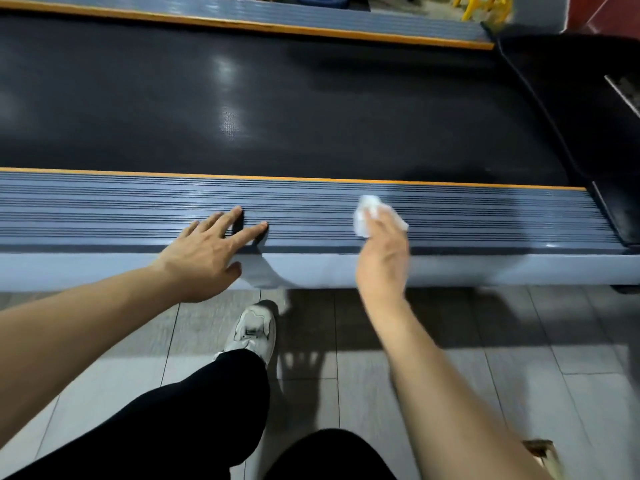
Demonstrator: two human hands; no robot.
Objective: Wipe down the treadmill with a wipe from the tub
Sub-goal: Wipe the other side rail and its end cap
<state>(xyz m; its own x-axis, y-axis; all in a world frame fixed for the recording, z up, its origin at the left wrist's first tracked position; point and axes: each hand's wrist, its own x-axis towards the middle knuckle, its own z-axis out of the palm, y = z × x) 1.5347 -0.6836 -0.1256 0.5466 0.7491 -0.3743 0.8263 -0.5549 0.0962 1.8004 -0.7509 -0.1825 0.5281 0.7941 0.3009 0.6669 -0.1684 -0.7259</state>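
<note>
While the right hand [382, 258] presses a crumpled white wipe [372, 216] onto the grey-blue ribbed side rail [485, 216] of the treadmill, its fingers are hidden under the wad, so whether they curl round it or lie flat on it cannot be told; the wipe bunches out beyond the knuckles on the rail's ribs. Further along the same rail, well apart from the wipe, the left hand [204, 251] rests with straight, spread fingers, fingertips on the ribs, holding nothing and seemingly propping the person's lean.

Beyond the rail, past its thin orange edge strip [242, 175], lies the wide black running belt [277, 109], with a second ribbed rail [311, 15] on its far side. On the near side of the rail, a white trainer [254, 332] stands on pale grey floor tiles [519, 341]. No tub shows in view.

The step in hand looks like wiping the near rail. To do it well, the strokes should run lengthwise, following the grooves, since dirt would sit in them and a crosswise pass would skip over the ridges. Spreading the wad flatter would cover more ribs per pass. Firm, even pressure matters, and overlapping strokes from the orange strip toward the rail's outer lip. The bracing hand will need to shift aside so its patch gets cleaned too.
</note>
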